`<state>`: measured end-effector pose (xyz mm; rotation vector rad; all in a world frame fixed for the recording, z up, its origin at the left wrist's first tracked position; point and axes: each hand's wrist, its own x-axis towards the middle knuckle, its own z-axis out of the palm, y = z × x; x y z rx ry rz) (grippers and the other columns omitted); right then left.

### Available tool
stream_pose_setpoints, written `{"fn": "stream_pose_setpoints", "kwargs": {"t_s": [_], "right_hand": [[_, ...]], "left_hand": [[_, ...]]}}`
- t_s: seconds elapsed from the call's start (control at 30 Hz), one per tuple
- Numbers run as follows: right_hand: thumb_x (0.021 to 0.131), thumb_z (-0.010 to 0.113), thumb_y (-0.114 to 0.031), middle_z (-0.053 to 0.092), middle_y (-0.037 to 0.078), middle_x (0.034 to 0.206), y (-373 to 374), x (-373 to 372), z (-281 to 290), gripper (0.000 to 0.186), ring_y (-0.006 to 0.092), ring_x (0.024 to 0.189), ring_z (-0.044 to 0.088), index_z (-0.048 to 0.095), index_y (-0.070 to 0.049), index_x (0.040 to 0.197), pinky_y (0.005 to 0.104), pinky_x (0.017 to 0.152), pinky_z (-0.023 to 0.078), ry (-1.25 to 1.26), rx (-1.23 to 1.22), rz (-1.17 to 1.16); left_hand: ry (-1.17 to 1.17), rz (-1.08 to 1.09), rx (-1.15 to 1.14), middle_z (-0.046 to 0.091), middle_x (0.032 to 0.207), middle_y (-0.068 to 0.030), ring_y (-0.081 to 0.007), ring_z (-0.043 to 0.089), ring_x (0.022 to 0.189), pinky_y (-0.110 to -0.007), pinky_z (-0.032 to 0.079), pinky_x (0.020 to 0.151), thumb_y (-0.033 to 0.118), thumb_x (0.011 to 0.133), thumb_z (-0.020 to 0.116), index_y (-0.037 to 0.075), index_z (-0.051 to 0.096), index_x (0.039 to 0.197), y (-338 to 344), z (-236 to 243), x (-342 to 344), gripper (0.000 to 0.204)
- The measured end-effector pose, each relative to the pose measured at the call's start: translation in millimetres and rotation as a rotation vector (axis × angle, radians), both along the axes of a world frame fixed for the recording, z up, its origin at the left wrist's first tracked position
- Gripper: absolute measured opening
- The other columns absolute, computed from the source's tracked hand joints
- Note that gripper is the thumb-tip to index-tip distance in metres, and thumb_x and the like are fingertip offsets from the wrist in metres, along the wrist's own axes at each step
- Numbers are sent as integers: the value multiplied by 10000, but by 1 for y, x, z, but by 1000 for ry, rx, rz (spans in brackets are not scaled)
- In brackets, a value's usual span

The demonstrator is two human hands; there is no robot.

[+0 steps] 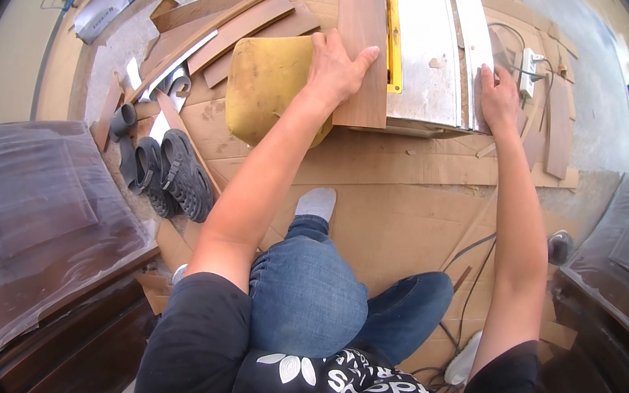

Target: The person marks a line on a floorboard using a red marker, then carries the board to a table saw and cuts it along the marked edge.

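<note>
A brown wooden board (pixel 367 16) lies lengthwise over the left part of a silvery saw table (pixel 429 39), beside its yellow insert plate (pixel 394 42). My left hand (pixel 335 71) grips the board near its close end, the thumb across its top and the fingers at its left edge. A metal fence strip (pixel 471 44) runs along the table's right side. Around the outer edge of that strip my right hand (pixel 499 101) is closed, its fingertips on top. Left of the board, partly under my left wrist, is a worn yellow padded block (pixel 261 86). No saw blade shows.
Several wooden planks (pixel 240 29) lie at the far left. Dark clogs (pixel 185 174) stand near them. Cardboard (pixel 399 206) covers the floor. A white power strip (pixel 529 72) with cables is to the right. Plastic-wrapped dark furniture (pixel 42 204) flanks me on both sides.
</note>
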<state>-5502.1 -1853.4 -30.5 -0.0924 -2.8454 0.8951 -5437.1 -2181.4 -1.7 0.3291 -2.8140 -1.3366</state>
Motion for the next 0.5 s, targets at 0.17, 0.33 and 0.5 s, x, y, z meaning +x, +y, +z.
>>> {"fn": "stream_pose_setpoints", "kwargs": {"t_s": [0.17, 0.33, 0.5], "right_hand": [[1037, 567, -453, 659, 259, 1293, 6, -2, -4, 530, 405, 1267, 577, 645, -10, 1316, 473, 1090, 440, 37, -54, -12], [1046, 576, -410, 678, 221, 1228, 3, 6, -5, 433, 388, 1224, 597, 665, -32, 1239, 461, 1059, 463, 238, 20, -69], [1031, 619, -235, 691, 160, 1177, -10, 40, 7, 251, 345, 1129, 630, 670, -30, 1166, 428, 994, 500, 569, -152, 18]], "left_hand": [[3, 3, 5, 377, 1399, -304, -458, 470, 1302, -480, 428, 1119, 501, 959, 694, -134, 399, 1380, 5, 2, 10, 817], [15, -5, -14, 390, 1385, -305, -464, 471, 1293, -477, 422, 1119, 499, 959, 693, -141, 379, 1407, 8, 2, 20, 842], [-25, -3, 3, 402, 1366, -291, -457, 484, 1259, -473, 423, 1113, 490, 960, 691, -134, 365, 1431, 8, 1, 31, 847]]}}
